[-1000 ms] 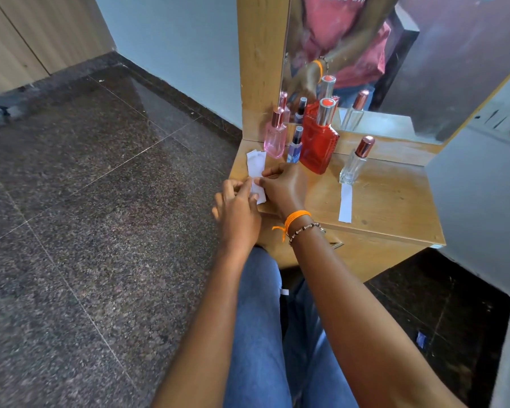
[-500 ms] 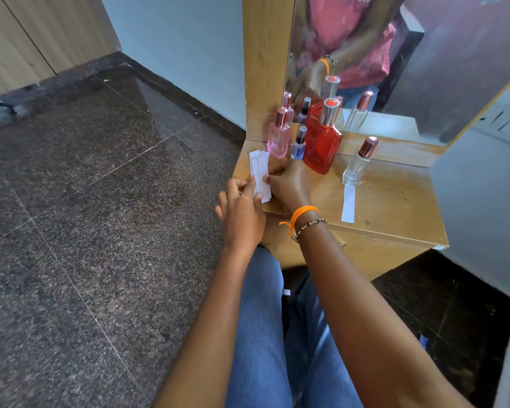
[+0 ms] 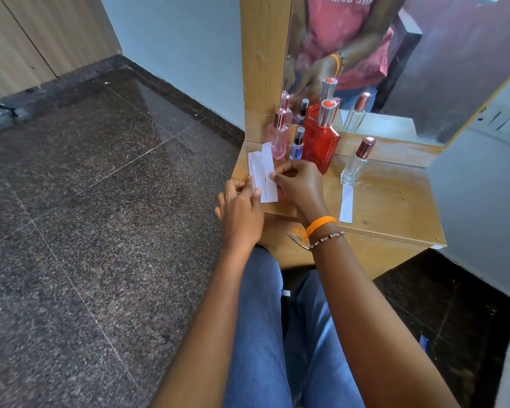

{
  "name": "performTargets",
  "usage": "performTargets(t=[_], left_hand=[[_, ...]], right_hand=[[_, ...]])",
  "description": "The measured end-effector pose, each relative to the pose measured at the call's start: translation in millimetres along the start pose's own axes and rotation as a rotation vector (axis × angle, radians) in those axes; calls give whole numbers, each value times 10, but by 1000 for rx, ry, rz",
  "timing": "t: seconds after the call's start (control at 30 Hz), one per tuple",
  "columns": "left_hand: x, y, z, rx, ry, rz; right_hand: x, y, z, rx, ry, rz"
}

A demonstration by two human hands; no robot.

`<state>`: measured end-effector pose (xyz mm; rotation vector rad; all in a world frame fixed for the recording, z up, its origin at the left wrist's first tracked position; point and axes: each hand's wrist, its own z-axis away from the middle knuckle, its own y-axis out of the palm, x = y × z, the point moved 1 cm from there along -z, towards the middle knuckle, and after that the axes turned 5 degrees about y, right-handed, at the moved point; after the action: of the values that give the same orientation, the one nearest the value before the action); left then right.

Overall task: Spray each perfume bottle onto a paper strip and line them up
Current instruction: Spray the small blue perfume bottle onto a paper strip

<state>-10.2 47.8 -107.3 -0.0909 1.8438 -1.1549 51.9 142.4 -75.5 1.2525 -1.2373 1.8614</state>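
Several white paper strips (image 3: 262,172) are fanned at the shelf's left front, raised off the wood. My left hand (image 3: 240,210) pinches their left edge and my right hand (image 3: 299,187) pinches the right edge of one strip. Behind them stand a pink bottle (image 3: 278,138), a small blue bottle (image 3: 297,145) and a large red bottle (image 3: 320,139). Further right a clear bottle (image 3: 356,164) with a copper cap stands upright, with a single strip (image 3: 346,203) lying flat in front of it.
The wooden shelf (image 3: 395,207) has a mirror (image 3: 409,54) at its back and a wall at the right. Its front edge sits above my knees in blue jeans (image 3: 262,334). Dark granite floor (image 3: 86,231) spreads to the left.
Both hands have lifted the strips higher and spread them apart; the right hand now pinches one strip's edge. The bottles and the lying strip have not moved.
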Motion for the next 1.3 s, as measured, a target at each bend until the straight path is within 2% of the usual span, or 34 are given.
performTargets(t=[0.13,0.27,0.5,0.67,0.87,0.97,1.1,1.2,1.3], left_hand=[[-57,-36,37,-63,7,50],[-177,-12,113,-141,121,58],[-537,274,285,20,311,194],[-675,426,401,109,342,207],[-687,451,377,116,311,217],[-678,416,335,96,268,262],[-629,353,232,24,216,336],[-568,294,147,-47,219,348],[-503,246,92,-81,192,371]], right_hand=[[-130,-252,141,3,33,-103],[-337,-622,261,-73,38,-103],[-703,-1202,255,-337,-13,131],[-820,-1260,212,-382,-60,248],[-856,-1233,201,-415,-106,394],[-687,-1125,230,-385,-213,302],[-282,-770,206,-240,-455,191],[-26,-473,88,-157,-568,278],[86,-259,-87,-134,-582,455]])
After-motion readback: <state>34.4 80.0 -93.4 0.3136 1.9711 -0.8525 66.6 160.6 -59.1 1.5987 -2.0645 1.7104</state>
